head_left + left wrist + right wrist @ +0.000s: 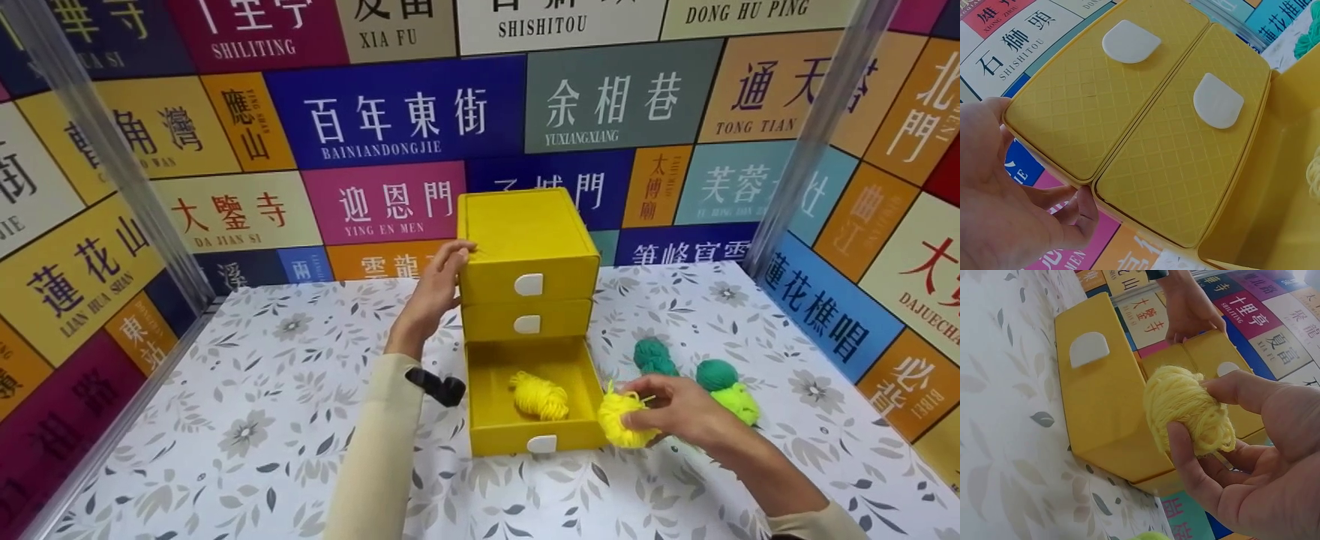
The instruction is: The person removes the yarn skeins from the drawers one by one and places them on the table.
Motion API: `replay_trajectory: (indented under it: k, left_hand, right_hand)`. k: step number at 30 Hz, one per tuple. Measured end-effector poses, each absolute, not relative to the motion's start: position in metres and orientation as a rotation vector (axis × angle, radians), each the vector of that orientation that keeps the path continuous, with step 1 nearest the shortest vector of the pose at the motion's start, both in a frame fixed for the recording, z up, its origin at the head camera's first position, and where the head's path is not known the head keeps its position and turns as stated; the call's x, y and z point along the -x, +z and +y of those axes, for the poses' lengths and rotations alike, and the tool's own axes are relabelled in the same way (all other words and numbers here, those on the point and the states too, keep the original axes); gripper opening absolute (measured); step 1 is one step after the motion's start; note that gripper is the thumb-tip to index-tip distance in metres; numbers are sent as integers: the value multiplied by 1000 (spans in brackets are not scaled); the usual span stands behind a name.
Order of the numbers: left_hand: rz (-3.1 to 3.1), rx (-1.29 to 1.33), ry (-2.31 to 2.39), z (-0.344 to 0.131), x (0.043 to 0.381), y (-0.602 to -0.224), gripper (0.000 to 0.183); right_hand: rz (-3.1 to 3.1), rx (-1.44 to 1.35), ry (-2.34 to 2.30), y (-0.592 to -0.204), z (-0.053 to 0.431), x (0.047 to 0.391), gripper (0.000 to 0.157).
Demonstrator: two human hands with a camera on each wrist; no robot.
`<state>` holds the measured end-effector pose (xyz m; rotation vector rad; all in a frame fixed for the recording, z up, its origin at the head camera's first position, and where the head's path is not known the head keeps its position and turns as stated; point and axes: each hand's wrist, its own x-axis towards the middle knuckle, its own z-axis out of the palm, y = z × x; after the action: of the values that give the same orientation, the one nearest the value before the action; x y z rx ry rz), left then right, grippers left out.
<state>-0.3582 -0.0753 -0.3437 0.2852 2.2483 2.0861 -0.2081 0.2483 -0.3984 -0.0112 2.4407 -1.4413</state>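
Note:
A yellow three-drawer box stands on the table, its bottom drawer pulled out towards me. Inside that drawer lies a yellow yarn ball. My left hand touches the left side of the box near its upper part; in the left wrist view the fingers rest along the box's edge. Just right of the open drawer, my right hand pinches a second yellow yarn ball between thumb and fingers. The right wrist view shows this held ball close up.
To the right on the table lie two dark green yarn balls, one farther back and one nearer the right, with a neon yellow-green yarn ball against the latter. Walls with coloured sign panels enclose the floral-patterned table.

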Motion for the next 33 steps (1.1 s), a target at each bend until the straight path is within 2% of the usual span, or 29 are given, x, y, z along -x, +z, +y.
replay_trajectory:
  k: [12, 20, 33]
  left_hand:
    - [2235, -315, 2096, -77, 357, -344, 30]
    - [2218, -324, 2126, -75, 358, -345, 30]
    - [2224, -307, 2119, -75, 357, -344, 30]
  right_hand:
    - [2504, 71, -1358, -408, 283, 200, 48]
    - [2529, -82, -1196, -416, 309, 199, 54]
    - [2544, -46, -1097, -428, 328, 202, 51]
